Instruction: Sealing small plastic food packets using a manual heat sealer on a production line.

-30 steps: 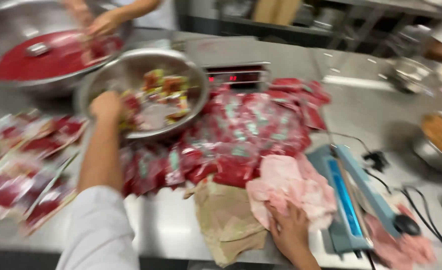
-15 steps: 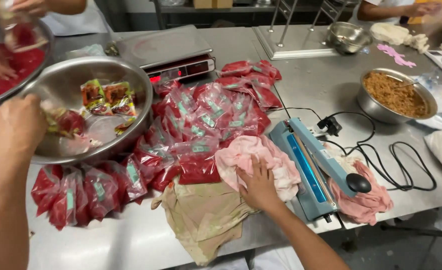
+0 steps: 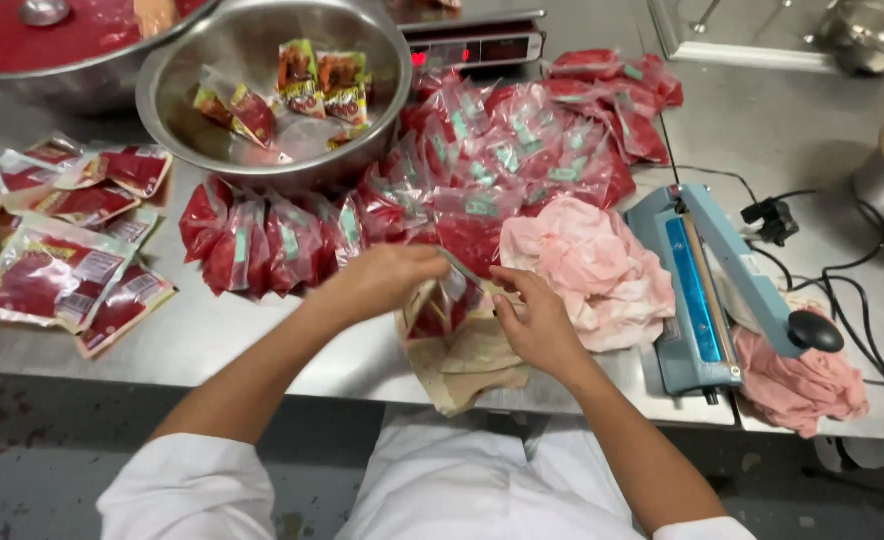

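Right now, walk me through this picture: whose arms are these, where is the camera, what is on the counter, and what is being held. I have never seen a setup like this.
There is no machine doing the work here. The camera sits on a person's head and looks down, so the two bare arms belong to the wearer. The left hand and the right hand meet over a small clear pouch of red sauce, each pinching its top edge with the fingers, above a tan cloth.

On the steel counter lies a heap of filled red pouches, with more flat packets on the left. A metal bowl holds a few packets. Behind it stands a digital scale. Right of the hands lie a pink cloth and a blue heat sealer with a black knob and cables.
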